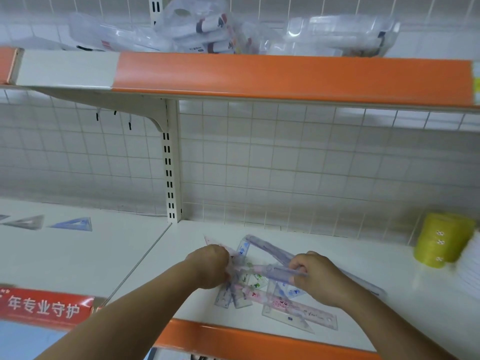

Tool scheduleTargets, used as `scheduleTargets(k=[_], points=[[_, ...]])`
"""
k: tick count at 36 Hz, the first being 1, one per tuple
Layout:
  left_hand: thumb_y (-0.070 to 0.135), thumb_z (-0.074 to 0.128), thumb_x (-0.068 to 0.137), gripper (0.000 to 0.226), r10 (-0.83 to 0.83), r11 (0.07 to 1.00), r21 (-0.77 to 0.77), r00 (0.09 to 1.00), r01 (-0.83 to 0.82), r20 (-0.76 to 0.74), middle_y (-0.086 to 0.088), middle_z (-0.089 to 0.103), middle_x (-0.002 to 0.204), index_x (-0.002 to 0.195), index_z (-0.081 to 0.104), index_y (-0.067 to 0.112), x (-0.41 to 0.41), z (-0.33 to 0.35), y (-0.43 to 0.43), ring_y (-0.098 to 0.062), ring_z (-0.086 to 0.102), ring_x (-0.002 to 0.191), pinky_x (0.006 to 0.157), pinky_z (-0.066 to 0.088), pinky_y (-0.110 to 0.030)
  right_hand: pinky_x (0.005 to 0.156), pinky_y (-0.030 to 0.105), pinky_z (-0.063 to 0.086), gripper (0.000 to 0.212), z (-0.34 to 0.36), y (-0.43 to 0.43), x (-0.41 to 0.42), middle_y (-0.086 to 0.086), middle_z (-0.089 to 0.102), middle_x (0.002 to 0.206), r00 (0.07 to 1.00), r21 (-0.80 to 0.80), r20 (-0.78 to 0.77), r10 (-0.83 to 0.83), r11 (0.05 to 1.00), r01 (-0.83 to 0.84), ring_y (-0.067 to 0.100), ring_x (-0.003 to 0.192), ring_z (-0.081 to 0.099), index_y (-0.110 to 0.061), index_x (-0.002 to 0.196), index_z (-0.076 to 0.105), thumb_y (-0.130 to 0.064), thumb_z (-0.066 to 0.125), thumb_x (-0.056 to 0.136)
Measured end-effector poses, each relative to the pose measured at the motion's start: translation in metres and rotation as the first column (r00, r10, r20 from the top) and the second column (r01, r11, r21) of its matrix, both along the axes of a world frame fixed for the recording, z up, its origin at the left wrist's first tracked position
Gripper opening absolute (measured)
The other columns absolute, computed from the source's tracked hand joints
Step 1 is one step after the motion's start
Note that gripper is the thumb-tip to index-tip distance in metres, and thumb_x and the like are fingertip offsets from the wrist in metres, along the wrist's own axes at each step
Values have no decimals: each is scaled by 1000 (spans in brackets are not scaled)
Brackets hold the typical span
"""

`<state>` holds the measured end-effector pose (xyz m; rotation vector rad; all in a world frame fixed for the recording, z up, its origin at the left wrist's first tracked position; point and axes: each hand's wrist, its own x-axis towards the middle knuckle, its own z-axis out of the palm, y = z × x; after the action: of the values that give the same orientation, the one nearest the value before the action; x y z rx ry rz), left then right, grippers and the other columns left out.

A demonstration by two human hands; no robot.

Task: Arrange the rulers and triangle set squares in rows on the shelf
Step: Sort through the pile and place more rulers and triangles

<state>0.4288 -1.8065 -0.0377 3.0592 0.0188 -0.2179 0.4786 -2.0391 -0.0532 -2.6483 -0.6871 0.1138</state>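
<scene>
A loose pile of clear plastic rulers and triangle set squares (pixel 283 305) lies on the white shelf (pixel 376 289) in front of me. My left hand (pixel 210 268) has its fingers curled around the left side of the pile, gripping a pinkish set square (pixel 209 240). My right hand (pixel 314 276) grips a bluish ruler (pixel 270 249) that points up and left over the pile. On the left shelf section, two set squares (pixel 75 224) lie side by side in a row, with a third cut off at the left edge.
A yellow spool of twine (pixel 441 242) stands at the back right of the shelf. The upper shelf with an orange front strip (pixel 285 76) carries clear plastic packs (pixel 197 29). A wire grid (pixel 311 165) backs the shelf. A red label strip (pixel 44 307) lines the lower left edge.
</scene>
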Motion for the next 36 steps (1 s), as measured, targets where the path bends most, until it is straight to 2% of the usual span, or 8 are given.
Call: scheduleTargets(k=[5,9,13,16,24,29,32,36], points=[[30,55,93,40,-11,1000,-6,1000,11,-7,-5,55,130,130,53,15,1,-6,-1,-22,52,117,93,44,-31,84,21,42,26,1,0,-3,-12,41,98,998,-23,-58,5,1000,-7,12,99,51,-34,95,49,-27,70,81],[28,53,93,35,-19,999,-27,1000,20,17,-4,56,127,127,54,18,1,-8,-3,-22,53,115,90,44,-31,85,24,42,19,0,0,-3,-5,46,104,999,-72,-33,-21,997,19,15,102,53,-23,98,53,-24,66,84],[25,54,93,37,-20,1000,-1,999,20,27,-7,54,127,129,54,16,3,-9,-5,-22,53,114,90,44,-29,70,29,37,21,-4,0,1,0,47,91,999,-80,0,-36,996,36,17,79,46,-6,87,57,-24,67,82],[23,57,92,37,3,1000,15,999,-3,33,-8,54,126,128,57,13,5,-11,-5,-24,55,112,90,47,-31,62,30,27,27,-5,-1,1,-2,37,79,999,-80,26,-25,996,28,16,69,37,-13,70,44,-22,67,81],[23,57,92,36,61,997,52,997,-63,40,-3,60,122,128,55,16,8,-11,-1,-21,58,109,88,49,-29,61,30,25,35,-2,-7,2,-2,38,77,999,-56,53,12,998,-9,15,68,38,-16,64,35,-25,61,86],[21,59,91,34,84,993,78,994,-89,64,-2,62,118,124,58,17,12,-12,2,-21,59,105,84,50,-28,62,27,29,21,-1,-7,1,-2,42,81,998,-57,62,-1,998,5,16,70,42,-12,70,49,-23,58,85],[19,60,90,34,90,990,99,992,-98,83,-3,62,118,124,58,17,12,-10,6,-21,60,105,85,51,-28,69,29,38,21,-1,-7,3,3,51,97,996,-69,87,-12,997,18,19,77,51,-6,96,63,-23,55,88],[15,61,89,34,94,985,134,991,-107,95,-5,59,122,123,59,17,10,-6,15,-23,59,109,88,51,-30,83,28,44,23,2,-7,4,-1,49,108,996,-85,86,-12,996,19,20,94,57,-15,113,61,-23,52,93]])
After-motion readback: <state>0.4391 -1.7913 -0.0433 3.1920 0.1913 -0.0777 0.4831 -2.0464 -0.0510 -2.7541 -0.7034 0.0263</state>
